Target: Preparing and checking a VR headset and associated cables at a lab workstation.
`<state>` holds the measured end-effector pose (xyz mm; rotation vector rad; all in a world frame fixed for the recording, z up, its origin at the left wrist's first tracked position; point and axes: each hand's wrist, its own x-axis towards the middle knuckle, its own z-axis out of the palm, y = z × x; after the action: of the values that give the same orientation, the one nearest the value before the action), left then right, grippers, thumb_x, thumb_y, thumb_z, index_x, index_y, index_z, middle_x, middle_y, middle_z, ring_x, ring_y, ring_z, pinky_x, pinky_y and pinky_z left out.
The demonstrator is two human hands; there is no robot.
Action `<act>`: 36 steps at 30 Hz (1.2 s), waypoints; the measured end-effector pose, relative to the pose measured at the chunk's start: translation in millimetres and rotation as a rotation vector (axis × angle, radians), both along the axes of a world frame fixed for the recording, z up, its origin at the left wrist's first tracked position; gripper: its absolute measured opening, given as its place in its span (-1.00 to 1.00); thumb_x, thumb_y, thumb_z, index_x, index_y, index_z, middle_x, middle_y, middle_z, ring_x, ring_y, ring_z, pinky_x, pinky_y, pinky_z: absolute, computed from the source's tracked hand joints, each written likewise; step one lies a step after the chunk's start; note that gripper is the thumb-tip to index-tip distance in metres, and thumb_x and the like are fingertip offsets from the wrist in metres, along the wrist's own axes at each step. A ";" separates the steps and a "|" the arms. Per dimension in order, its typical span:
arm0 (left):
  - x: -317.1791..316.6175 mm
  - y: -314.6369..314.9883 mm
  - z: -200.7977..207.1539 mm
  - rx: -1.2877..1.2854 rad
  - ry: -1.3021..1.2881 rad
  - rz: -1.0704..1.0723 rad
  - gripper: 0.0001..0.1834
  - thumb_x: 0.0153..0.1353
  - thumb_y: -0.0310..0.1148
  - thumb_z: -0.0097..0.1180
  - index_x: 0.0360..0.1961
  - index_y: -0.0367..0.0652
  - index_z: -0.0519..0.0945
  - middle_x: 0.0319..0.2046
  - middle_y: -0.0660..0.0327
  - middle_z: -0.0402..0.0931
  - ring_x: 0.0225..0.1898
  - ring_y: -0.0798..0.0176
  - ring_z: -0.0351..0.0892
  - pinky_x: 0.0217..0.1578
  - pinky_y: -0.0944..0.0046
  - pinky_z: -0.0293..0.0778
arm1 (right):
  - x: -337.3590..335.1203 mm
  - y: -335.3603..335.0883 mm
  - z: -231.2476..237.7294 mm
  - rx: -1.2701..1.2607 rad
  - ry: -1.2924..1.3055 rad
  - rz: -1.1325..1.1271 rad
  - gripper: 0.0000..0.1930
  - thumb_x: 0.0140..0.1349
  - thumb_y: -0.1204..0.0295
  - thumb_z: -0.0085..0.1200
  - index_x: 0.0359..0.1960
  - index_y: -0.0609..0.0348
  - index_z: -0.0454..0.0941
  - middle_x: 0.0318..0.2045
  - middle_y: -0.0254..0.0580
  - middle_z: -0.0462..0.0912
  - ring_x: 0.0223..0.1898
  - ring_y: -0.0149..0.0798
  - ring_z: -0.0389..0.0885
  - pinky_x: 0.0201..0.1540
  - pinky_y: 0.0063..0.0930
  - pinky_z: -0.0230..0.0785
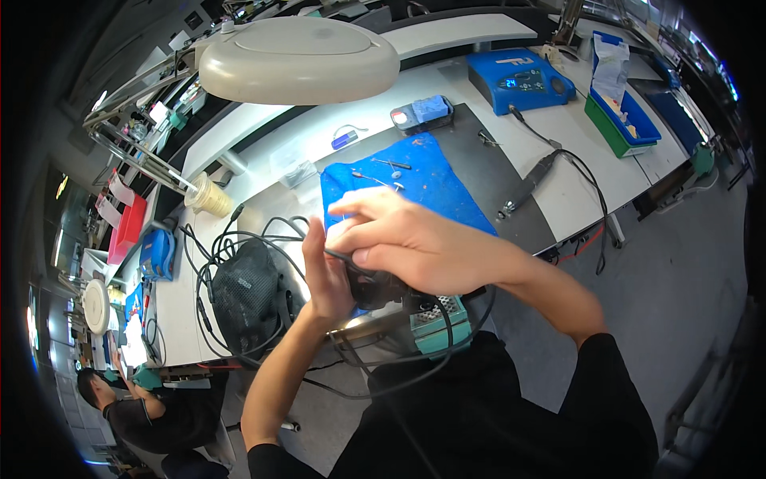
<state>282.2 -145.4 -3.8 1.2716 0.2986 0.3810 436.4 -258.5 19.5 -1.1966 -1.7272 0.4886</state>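
My left hand (323,279) and my right hand (411,243) come together over the front edge of the bench. On the left one a digit points up; the rest are hidden behind the right hand. My right hand is bent, its fingertips blurred and its thumb tucked in; what it holds is hidden. A short stretch of black cable shows between the hands. Just below them is a dark object (375,289), mostly covered. Beyond lies a blue cloth (455,195) with several small tools and a thin dark-handled tool (392,164) on it.
A black mesh bag (246,289) with coiled cables lies left. A lamp (299,64) hangs overhead. Right are a handpiece (531,184), a blue control unit (519,84) and a blue-green bin (618,132). A teal perforated box (435,327) is below my hands. Another person (152,415) sits far left.
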 end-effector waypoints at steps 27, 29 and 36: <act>29.2 35.0 25.1 -0.121 -0.184 0.123 -0.48 0.35 -0.06 -0.37 -0.14 -0.28 0.51 -0.13 -0.03 0.62 -0.10 0.09 0.63 -0.08 0.14 0.48 | 11.3 -16.5 -3.8 0.036 0.178 -0.243 -0.43 0.21 0.43 0.39 0.28 0.10 0.51 -0.06 -0.10 0.73 -0.20 -0.43 0.69 -0.10 -0.50 0.56; 28.1 44.3 18.5 -0.037 -0.170 0.095 -0.48 0.37 -0.07 -0.40 -0.13 -0.28 0.51 -0.11 -0.06 0.64 -0.08 0.05 0.65 -0.04 0.11 0.49 | 19.2 -27.3 -7.5 0.015 0.217 -0.275 -0.43 0.21 0.44 0.38 0.27 0.13 0.50 -0.05 -0.14 0.72 -0.20 -0.46 0.68 -0.13 -0.54 0.55; 47.1 81.5 -3.7 0.040 -0.119 0.034 -0.27 0.51 0.08 -0.59 -0.01 -0.30 0.55 -0.14 -0.05 0.68 -0.16 0.10 0.70 -0.08 0.15 0.55 | 44.5 -90.4 18.7 0.306 0.504 -0.504 -0.48 0.43 0.26 0.09 0.29 0.39 0.40 -0.11 -0.15 0.67 -0.52 -0.66 0.39 -0.54 -0.79 0.20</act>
<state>329.3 -63.9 -7.4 1.2786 0.2126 0.4922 481.0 -348.9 38.2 -1.1136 -0.9827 0.1835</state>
